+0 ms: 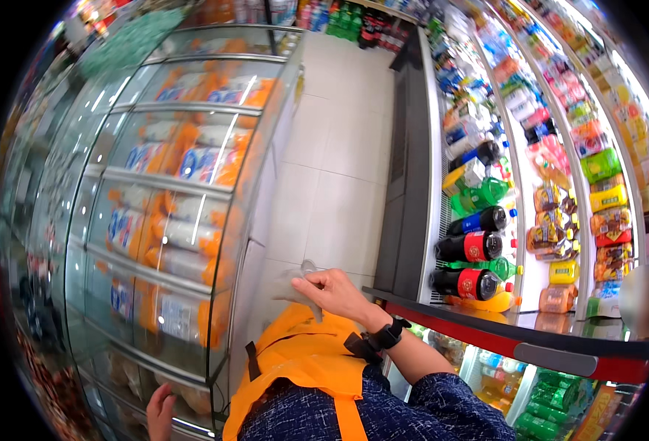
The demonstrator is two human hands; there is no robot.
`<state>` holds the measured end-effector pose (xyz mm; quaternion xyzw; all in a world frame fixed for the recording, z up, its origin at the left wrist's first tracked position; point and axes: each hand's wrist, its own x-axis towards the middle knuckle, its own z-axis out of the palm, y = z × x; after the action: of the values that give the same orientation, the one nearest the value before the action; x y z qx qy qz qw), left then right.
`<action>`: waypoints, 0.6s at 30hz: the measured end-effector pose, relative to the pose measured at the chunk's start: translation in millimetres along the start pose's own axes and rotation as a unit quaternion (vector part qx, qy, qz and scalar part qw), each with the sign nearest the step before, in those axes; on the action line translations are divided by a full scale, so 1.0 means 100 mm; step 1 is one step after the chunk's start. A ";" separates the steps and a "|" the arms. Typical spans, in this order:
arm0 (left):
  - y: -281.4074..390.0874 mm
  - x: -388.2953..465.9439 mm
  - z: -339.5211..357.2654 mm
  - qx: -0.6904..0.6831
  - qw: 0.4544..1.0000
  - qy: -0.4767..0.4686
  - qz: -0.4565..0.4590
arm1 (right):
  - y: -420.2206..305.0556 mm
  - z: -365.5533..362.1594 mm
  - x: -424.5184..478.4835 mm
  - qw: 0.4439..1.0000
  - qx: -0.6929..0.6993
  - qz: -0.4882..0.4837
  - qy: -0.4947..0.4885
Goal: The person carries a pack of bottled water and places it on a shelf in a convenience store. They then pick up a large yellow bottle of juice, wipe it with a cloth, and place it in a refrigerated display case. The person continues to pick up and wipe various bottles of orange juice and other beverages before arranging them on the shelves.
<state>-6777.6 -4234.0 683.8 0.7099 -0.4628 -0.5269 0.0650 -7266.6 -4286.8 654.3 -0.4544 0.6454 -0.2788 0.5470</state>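
My right hand [332,292], with a dark watch on its wrist, pinches a thin grey cloth [294,285] in front of my body. The cloth is blurred and hangs partly below my fingers. Beneath it lies the orange apron [297,353] that I wear over a dark patterned shirt. At the lower left, my left hand [161,410] is near the glass display case [225,231], with slightly bent fingers and nothing seen in them. I cannot tell whether it touches the case. Inside the case are orange-and-white packs [181,317] of what look like paper rolls.
On the right stands an open drinks cooler [432,165] with several shelves of bottles, among them large cola bottles [465,283]. A dark end panel with a red band [467,331] juts out beside my right arm. A tiled aisle [335,143] runs ahead to more bottles [346,21].
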 end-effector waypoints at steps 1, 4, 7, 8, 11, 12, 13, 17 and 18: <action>0.41 0.16 0.22 -0.059 0.997 -0.008 -0.038 | 0.03 -0.14 0.05 1.000 0.010 -0.005 0.012; 1.38 0.72 0.75 -0.069 0.989 -0.112 0.061 | 0.09 -0.60 0.10 0.997 0.062 0.032 0.037; 2.54 1.11 1.40 -0.045 0.970 -0.201 0.130 | 0.19 -1.11 0.10 0.996 0.014 -0.050 0.078; 2.86 1.23 1.61 -0.051 0.959 -0.244 0.136 | 0.18 -1.26 0.08 0.995 0.044 -0.050 0.077; 3.67 1.51 2.17 -0.013 0.917 -0.355 0.182 | 0.01 -1.61 0.02 0.991 0.113 -0.035 0.067; 3.92 1.56 2.37 0.008 0.899 -0.387 0.206 | 0.03 -1.70 0.04 0.988 0.109 -0.073 0.083; 4.15 1.61 2.55 0.033 0.883 -0.417 0.213 | 0.05 -1.79 0.07 0.983 0.105 -0.112 0.097; 4.85 1.80 3.14 0.134 0.797 -0.534 0.247 | 0.10 -2.08 0.17 0.982 0.104 -0.122 0.101; 5.06 1.85 3.24 0.183 0.765 -0.565 0.250 | 0.07 -2.15 0.18 0.978 0.117 -0.116 0.127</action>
<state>-7334.2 -4524.9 708.2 0.1410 -0.6644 -0.7032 -0.2100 -7474.9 -4329.4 693.3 -0.4204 0.6154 -0.4694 0.4735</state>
